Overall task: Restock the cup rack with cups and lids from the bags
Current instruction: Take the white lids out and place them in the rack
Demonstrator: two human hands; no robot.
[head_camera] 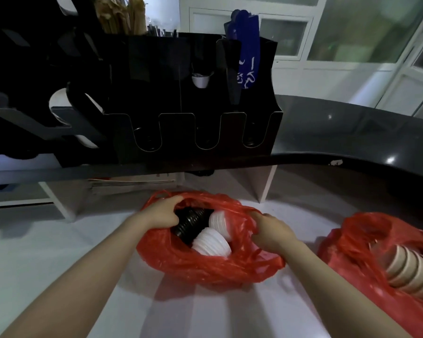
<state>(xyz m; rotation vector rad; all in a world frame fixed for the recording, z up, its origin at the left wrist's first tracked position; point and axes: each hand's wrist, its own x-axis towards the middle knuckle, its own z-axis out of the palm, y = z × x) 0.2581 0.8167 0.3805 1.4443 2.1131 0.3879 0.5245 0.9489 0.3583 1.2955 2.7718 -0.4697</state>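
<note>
A red plastic bag [200, 267] lies open on the white floor in front of me. Inside it are a stack of black lids [192, 222] and two stacks of white lids [211, 242]. My left hand [163, 212] reaches into the bag's left side and grips the black lid stack. My right hand [271, 230] pinches the bag's right rim. A second red bag [352, 242] at the right holds a row of nested paper cups [415, 272]. The black cup rack [195, 98] stands on the counter above, with three U-shaped slots along its front.
The dark curved counter [352, 132] runs from the rack to the right, its edge overhanging the bags. A blue sign [248, 50] and a small white cup [200, 80] sit in the rack. Brown paper items [119, 13] stick up behind it. White shelf panels [266, 184] stand under the counter.
</note>
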